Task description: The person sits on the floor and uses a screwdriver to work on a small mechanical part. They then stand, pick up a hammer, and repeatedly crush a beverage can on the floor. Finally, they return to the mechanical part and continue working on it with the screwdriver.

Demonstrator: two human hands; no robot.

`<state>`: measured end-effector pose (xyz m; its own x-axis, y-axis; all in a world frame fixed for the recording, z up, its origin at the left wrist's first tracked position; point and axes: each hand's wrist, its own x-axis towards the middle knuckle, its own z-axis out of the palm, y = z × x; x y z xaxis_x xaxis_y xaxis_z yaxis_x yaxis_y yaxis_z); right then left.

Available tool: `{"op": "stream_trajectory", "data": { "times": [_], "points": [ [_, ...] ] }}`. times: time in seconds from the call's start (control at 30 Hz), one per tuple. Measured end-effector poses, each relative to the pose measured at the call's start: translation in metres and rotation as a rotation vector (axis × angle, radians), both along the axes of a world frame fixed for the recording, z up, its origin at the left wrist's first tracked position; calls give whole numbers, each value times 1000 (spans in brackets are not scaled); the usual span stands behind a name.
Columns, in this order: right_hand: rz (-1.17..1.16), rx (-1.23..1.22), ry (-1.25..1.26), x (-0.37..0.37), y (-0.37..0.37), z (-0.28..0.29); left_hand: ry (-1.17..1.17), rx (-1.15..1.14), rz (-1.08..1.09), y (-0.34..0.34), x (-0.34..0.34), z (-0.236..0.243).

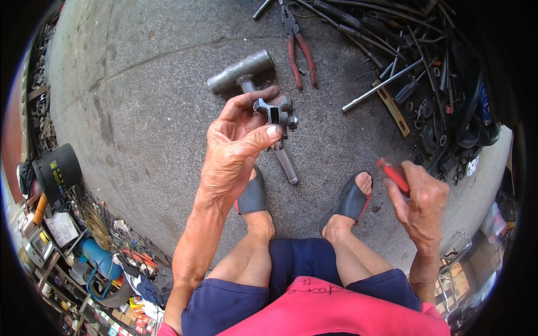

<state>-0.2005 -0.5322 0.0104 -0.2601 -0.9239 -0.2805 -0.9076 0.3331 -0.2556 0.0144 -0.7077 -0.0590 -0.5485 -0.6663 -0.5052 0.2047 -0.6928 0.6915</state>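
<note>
My left hand pinches a small dark metal bracket between thumb and fingers, above the ground. The bracket has forked ends, a rectangular slot and what looks like a bolt on its right side. Behind that hand lies a hammer with a thick cylindrical metal head; its handle shows again below the bracket, and its middle is covered. My right hand is closed around a red-handled tool, off to the right above my foot. The tool's working end cannot be made out.
Pliers with red handles lie on the concrete beyond the hammer. A heap of tools and metal scraps fills the far right, with a long metal rod sticking out. A black bucket and clutter stand at left. My sandalled feet are below my hands.
</note>
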Motion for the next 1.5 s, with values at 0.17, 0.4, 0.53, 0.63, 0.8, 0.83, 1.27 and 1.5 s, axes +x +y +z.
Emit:
{"op": "stream_trajectory", "data": {
  "times": [0.17, 0.4, 0.53, 0.63, 0.8, 0.83, 1.27, 1.5],
  "points": [
    [-7, -20, 114, -4, -5, -3, -50, 82, 22, 1, 3, -8],
    [-98, 12, 83, -4, -4, -9, -30, 301, 81, 4, 10, -19],
    [-151, -31, 77, -9, -3, -12, -152, 258, 85, 4, 12, -19],
    [-174, -13, 73, -9, -3, -12, -281, 199, 86, 6, 6, -10],
    [-161, -109, 86, -9, -3, -15, -336, 206, 87, 6, 2, -5],
    [-163, -123, 86, -11, -3, -16, -321, 217, 86, 7, 0, -5],
    [-221, -81, 31, -18, 6, -21, -150, 321, -2, 25, 1, -27],
    [-185, -139, -60, -5, -5, -18, -17, 563, -291, 64, 23, -53]
  ]
}}
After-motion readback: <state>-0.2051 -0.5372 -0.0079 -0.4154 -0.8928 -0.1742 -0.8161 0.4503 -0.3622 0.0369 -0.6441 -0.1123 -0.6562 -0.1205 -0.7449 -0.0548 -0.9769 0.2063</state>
